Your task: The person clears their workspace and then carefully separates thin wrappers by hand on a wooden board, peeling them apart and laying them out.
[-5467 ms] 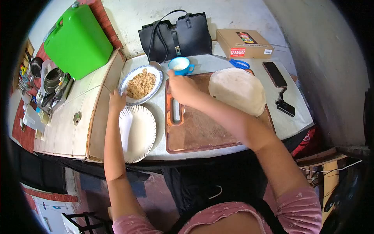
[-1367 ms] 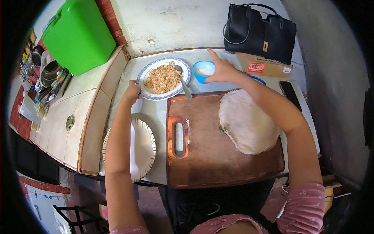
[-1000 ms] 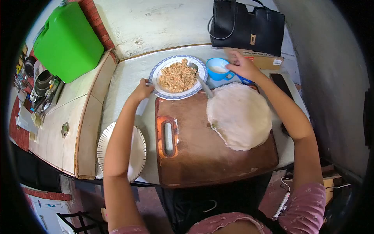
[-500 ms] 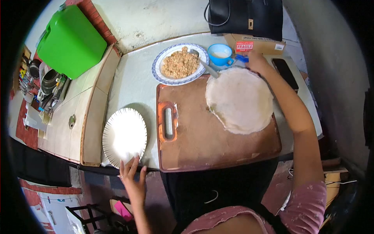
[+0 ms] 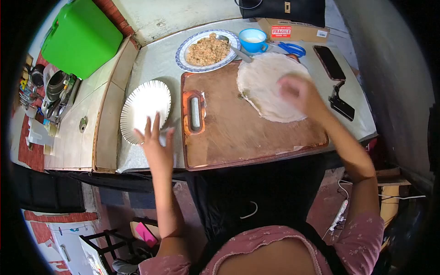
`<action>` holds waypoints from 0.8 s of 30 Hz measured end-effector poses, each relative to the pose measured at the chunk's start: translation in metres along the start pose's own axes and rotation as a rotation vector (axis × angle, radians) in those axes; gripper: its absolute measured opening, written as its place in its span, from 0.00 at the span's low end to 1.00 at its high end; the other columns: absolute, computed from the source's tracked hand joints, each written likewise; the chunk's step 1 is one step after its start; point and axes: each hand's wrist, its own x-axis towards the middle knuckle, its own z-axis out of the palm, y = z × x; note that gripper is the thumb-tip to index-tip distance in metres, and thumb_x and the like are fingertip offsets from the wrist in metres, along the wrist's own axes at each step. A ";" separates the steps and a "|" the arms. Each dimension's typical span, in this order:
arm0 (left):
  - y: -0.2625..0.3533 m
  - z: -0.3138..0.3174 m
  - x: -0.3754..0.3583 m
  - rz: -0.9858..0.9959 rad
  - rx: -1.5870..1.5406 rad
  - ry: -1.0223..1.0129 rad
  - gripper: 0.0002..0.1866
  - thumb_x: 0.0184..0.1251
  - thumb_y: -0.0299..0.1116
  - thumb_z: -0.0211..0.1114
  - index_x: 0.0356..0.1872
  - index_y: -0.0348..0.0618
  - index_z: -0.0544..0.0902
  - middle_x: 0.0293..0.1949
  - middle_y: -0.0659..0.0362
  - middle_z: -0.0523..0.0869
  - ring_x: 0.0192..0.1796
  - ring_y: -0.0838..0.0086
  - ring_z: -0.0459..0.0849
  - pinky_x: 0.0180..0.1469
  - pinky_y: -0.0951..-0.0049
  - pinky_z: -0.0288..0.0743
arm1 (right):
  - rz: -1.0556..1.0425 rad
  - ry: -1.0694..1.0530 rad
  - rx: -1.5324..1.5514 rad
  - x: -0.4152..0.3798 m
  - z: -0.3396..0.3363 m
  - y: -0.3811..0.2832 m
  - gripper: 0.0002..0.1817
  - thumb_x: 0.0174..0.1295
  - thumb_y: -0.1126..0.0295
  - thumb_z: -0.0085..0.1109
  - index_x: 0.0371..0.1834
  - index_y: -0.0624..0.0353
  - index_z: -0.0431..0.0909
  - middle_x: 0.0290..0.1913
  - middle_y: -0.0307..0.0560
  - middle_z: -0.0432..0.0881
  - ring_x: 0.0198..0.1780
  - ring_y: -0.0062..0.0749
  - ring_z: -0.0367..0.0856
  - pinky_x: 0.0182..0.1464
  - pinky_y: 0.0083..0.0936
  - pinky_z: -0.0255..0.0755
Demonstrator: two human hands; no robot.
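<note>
Over the near right rim of a white fluted paper plate (image 5: 142,103), my left hand (image 5: 158,146) is open with its fingers spread. My right hand (image 5: 305,98) is above the right part of a stack of thin round pale wrappers (image 5: 263,85); its fingers look curled but are smeared by motion. The wrappers lie on the right side of a brown wooden cutting board (image 5: 224,133). Just beyond them, blue-handled scissors (image 5: 293,49) rest on the table.
A blue-rimmed plate (image 5: 182,59) holds a crumbly brown filling (image 5: 208,50) and a spoon (image 5: 240,55). Beside it stand a blue cup (image 5: 253,40) and a cardboard box (image 5: 298,31). A phone (image 5: 329,63) and a black object (image 5: 342,106) lie at right. The green jerrycan (image 5: 82,41) stands left.
My right hand has left the scissors and come back toward me over the wrappers. My left hand has moved slightly forward at the paper plate. The whole view has shifted.
</note>
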 end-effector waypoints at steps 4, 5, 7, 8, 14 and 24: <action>0.079 0.008 0.001 0.260 -0.368 -0.167 0.15 0.68 0.34 0.66 0.53 0.41 0.84 0.54 0.46 0.84 0.63 0.52 0.77 0.65 0.59 0.67 | -0.211 0.032 -0.352 -0.036 0.022 -0.057 0.19 0.58 0.63 0.68 0.51 0.59 0.81 0.53 0.52 0.83 0.58 0.50 0.80 0.61 0.41 0.72; 0.097 0.007 0.003 0.228 -0.417 -0.325 0.13 0.69 0.33 0.65 0.50 0.40 0.84 0.51 0.47 0.85 0.59 0.53 0.81 0.60 0.62 0.71 | -0.209 0.062 -0.393 -0.038 0.029 -0.058 0.17 0.59 0.65 0.68 0.50 0.58 0.82 0.54 0.51 0.83 0.59 0.49 0.80 0.62 0.41 0.72; 0.114 0.029 0.001 0.127 -0.639 -0.493 0.15 0.75 0.38 0.61 0.51 0.35 0.82 0.44 0.51 0.87 0.39 0.62 0.87 0.44 0.70 0.78 | -0.230 0.087 -0.459 -0.041 0.039 -0.054 0.15 0.60 0.67 0.66 0.50 0.58 0.82 0.54 0.49 0.83 0.59 0.49 0.80 0.61 0.40 0.73; 0.120 0.039 -0.001 0.025 -0.805 -0.559 0.16 0.76 0.38 0.60 0.50 0.33 0.82 0.42 0.48 0.87 0.37 0.65 0.88 0.40 0.70 0.80 | -0.250 0.079 -0.482 -0.042 0.044 -0.050 0.15 0.59 0.68 0.64 0.50 0.57 0.81 0.52 0.49 0.84 0.57 0.50 0.81 0.59 0.41 0.74; 0.128 0.048 -0.015 -0.370 -1.270 -0.662 0.22 0.80 0.42 0.54 0.59 0.30 0.74 0.44 0.50 0.85 0.39 0.72 0.88 0.38 0.75 0.84 | -0.139 0.138 -0.342 -0.070 0.030 -0.078 0.10 0.57 0.72 0.63 0.43 0.56 0.83 0.44 0.47 0.87 0.53 0.49 0.85 0.52 0.40 0.79; 0.106 0.050 -0.022 -0.369 -1.406 -0.792 0.20 0.82 0.37 0.50 0.63 0.29 0.72 0.47 0.52 0.84 0.42 0.74 0.87 0.45 0.75 0.87 | -0.065 -0.020 -0.022 -0.084 0.031 -0.116 0.06 0.57 0.68 0.68 0.34 0.57 0.85 0.38 0.45 0.86 0.42 0.45 0.82 0.47 0.36 0.73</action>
